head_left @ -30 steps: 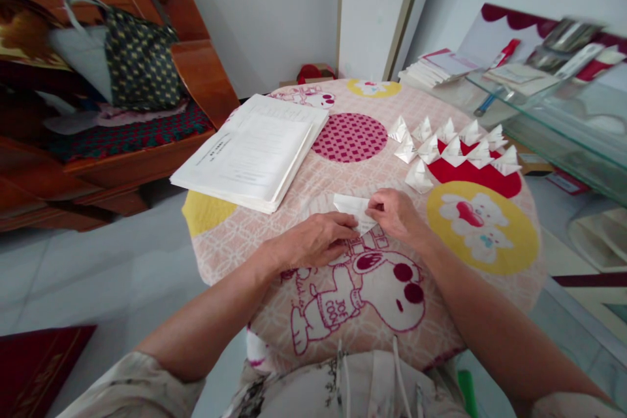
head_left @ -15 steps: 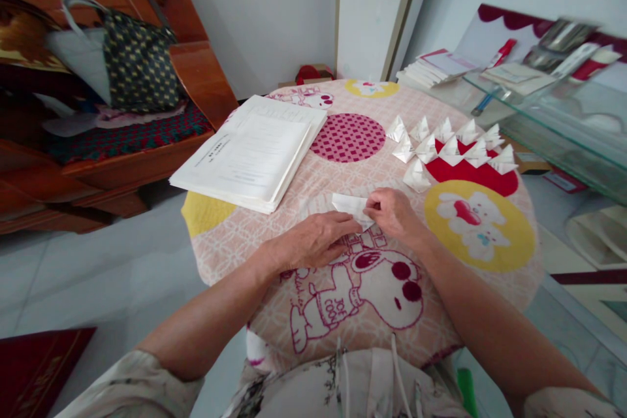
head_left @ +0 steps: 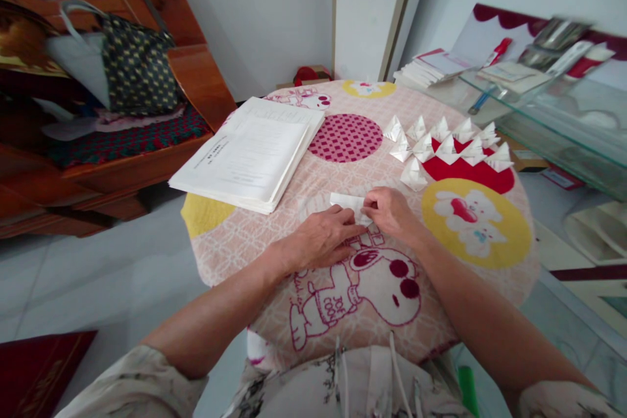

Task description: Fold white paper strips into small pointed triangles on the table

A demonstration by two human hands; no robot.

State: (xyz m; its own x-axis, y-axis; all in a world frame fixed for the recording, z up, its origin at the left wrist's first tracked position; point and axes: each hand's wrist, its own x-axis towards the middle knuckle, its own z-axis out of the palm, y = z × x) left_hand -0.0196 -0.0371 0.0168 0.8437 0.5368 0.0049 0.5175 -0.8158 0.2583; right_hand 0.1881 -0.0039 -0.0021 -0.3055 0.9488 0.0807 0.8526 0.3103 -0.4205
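Note:
A small folded strip of white paper (head_left: 345,200) lies on the round table's pink cartoon-print cloth (head_left: 274,235). My left hand (head_left: 323,236) rests on the cloth with its fingertips pressed on the paper's near edge. My right hand (head_left: 390,210) is curled, pinching the paper's right end. Several finished folded white paper shapes (head_left: 448,147) stand in a cluster behind my right hand. A thick stack of white sheets (head_left: 249,153) lies at the table's back left.
A wooden bench (head_left: 122,144) with a patterned bag (head_left: 132,62) stands to the left. A glass counter (head_left: 553,111) with booklets and a pen runs along the right. A red mat (head_left: 39,366) lies on the tiled floor at lower left.
Both hands stay on the paper strip; my left fingers have slid up over more of it, so less paper shows. The view has shifted slightly.

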